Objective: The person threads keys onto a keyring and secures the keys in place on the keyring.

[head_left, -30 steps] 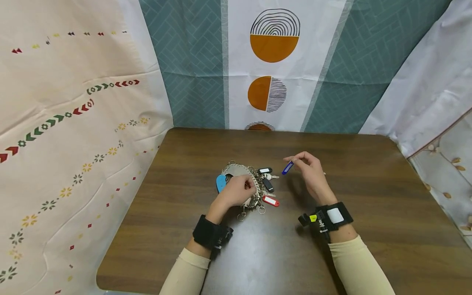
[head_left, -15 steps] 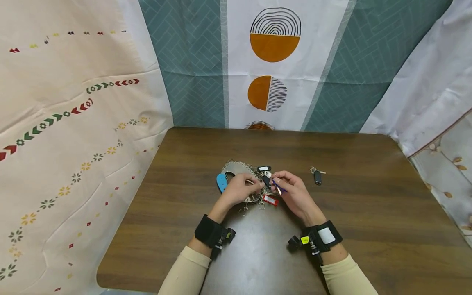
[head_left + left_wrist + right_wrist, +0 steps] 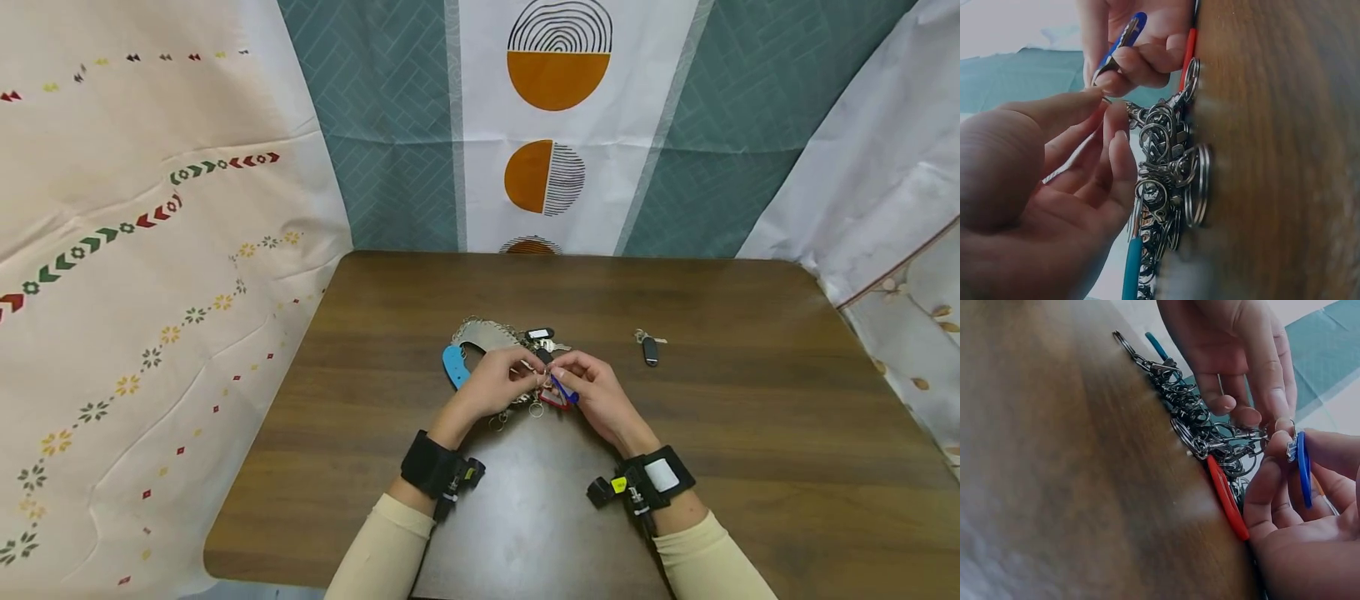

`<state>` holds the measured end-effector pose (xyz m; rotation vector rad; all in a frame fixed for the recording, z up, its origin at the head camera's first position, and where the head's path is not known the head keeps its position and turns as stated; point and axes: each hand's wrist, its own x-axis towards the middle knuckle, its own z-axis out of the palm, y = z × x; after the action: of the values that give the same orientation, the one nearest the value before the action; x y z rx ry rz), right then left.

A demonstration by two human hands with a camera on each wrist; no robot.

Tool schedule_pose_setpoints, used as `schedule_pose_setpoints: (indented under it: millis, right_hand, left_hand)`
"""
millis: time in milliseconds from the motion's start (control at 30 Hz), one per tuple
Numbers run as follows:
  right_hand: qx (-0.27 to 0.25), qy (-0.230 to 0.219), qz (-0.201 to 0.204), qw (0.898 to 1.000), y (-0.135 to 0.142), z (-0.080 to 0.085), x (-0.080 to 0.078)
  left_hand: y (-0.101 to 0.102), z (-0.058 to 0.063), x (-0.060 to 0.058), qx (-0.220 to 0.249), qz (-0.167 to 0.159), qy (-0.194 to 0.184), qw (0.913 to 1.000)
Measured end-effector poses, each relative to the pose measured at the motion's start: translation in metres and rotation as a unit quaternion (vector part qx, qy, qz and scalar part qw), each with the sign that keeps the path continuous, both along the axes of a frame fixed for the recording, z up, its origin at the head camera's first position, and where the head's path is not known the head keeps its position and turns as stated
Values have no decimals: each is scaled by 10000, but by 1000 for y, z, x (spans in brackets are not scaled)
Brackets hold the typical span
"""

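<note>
We see both hands meeting over the middle of the table (image 3: 375, 350). The right hand (image 3: 600, 398) pinches a blue tag (image 3: 1304, 469) near its ringed end, at the point where the fingertips meet. The left hand (image 3: 493, 385) pinches a thin metal ring (image 3: 1294, 425) at that end.

Taking that meeting point as our clock centre, we find a grey plate (image 3: 486, 335) hung with metal clasps at ten o'clock, partly under the left hand. A light blue tag (image 3: 453, 365) lies against it at nine. At twelve we see a black tag (image 3: 540, 333) with a white label, beside a silver key (image 3: 557, 346). A red tag (image 3: 1225, 497) sits at six, partly covered. Well apart, between two and three o'clock, a dark fob (image 3: 650, 351) lies with another key (image 3: 660, 340).
</note>
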<state>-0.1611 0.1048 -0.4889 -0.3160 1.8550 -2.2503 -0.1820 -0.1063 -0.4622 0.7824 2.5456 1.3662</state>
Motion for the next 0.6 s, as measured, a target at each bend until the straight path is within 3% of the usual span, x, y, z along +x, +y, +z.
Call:
schedule_pose_setpoints:
  millis: [200,400,600]
  right_hand:
    - [20,37,-44,10000,3,-1,-1]
    - [102,191,68,9997,3,1,0]
    - [173,185,6,9997,0,-1,1]
  left_hand:
    - [3,-2,-3,147,-167,232,9995]
    - [3,-6,-5,319,-113,312,9989]
    - [2,-8,-4,387,30,78,9992]
